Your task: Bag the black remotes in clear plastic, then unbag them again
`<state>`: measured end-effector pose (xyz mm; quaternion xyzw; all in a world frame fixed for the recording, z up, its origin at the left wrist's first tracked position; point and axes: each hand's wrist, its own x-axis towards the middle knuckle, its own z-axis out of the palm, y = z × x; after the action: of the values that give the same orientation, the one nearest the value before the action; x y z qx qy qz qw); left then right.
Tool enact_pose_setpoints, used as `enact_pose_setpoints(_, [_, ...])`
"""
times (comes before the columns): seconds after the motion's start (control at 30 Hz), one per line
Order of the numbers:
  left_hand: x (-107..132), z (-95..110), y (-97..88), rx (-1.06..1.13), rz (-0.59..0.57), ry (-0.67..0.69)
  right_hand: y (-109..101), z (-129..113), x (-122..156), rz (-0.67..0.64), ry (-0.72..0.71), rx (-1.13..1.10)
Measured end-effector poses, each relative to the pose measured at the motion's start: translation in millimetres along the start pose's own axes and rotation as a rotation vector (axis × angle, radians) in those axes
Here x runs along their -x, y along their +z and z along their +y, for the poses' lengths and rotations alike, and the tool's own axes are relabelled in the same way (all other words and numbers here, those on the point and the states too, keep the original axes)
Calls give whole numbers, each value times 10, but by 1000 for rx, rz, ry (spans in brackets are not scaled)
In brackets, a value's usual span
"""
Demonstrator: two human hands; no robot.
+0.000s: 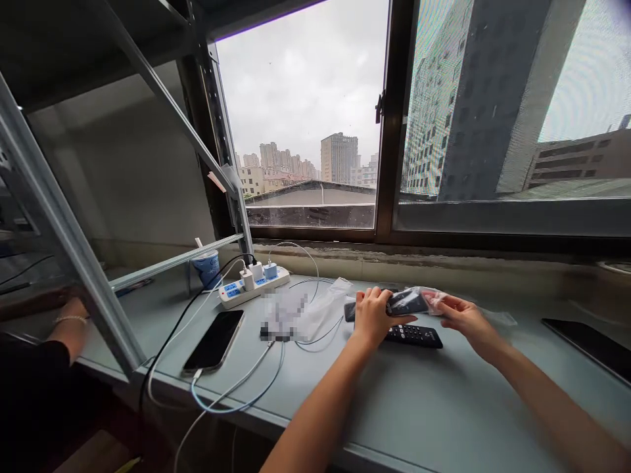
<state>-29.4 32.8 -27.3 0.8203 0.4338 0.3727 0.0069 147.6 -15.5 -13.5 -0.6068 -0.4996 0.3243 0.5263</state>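
My left hand (373,316) is closed around a dark remote control (411,302) that sits partly inside a clear plastic bag (432,295). At the bag's right end, my right hand (463,320) pinches the plastic between thumb and fingers. Just below them a second black remote control (419,336) with pale buttons lies on the table, its left part hidden by my left hand. More crumpled clear plastic (328,312) lies to the left of my left hand.
A phone (214,341) on a charging cable lies left, below a power strip (254,287) and a blue cup (206,266). Cables hang over the table's front edge. A dark tablet-like device (591,348) is at right. Behind the metal shelf frame, another person's arm (71,328) shows.
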Motion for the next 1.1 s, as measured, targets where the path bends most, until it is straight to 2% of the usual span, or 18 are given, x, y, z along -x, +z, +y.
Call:
enact_pose_setpoints(0.17, [7,52,-3,18,74,48,18,-9,24,95,20,-30])
enact_pose_setpoints(0.4, [8,69,32,24,82,101,44,-141,98,196,56,-36])
enact_pose_setpoints(0.77, [-19,-55,-113,-206,96,329,58,-94,83,-37,94,26])
enact_pose_setpoints(1.1, [-33,-182,-72,-291,104,363,9,74,-76,-126,50,73])
